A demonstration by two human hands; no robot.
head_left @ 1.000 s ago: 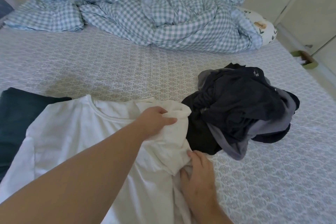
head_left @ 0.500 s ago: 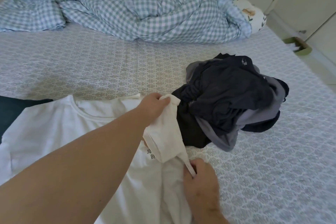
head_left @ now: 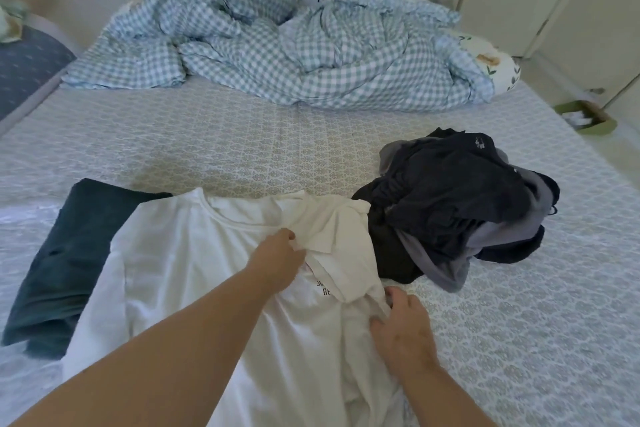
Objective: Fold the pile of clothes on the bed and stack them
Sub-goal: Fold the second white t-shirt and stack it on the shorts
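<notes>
Fingers (head_left: 382,317) of the right hand (head_left: 403,331) pinch the side seam of the white cotton T-shirt (head_left: 194,288) spread on the patterned grey bed (head_left: 207,142). Curled fingers of the left hand (head_left: 277,258) appear to grip its folded-in sleeve, though they are mostly hidden. Beside the shirt's right shoulder sits a crumpled pile of dark navy and grey clothes (head_left: 460,204); a folded dark teal garment (head_left: 65,263) lies left. A rumpled blue gingham duvet (head_left: 294,52) lies beyond.
</notes>
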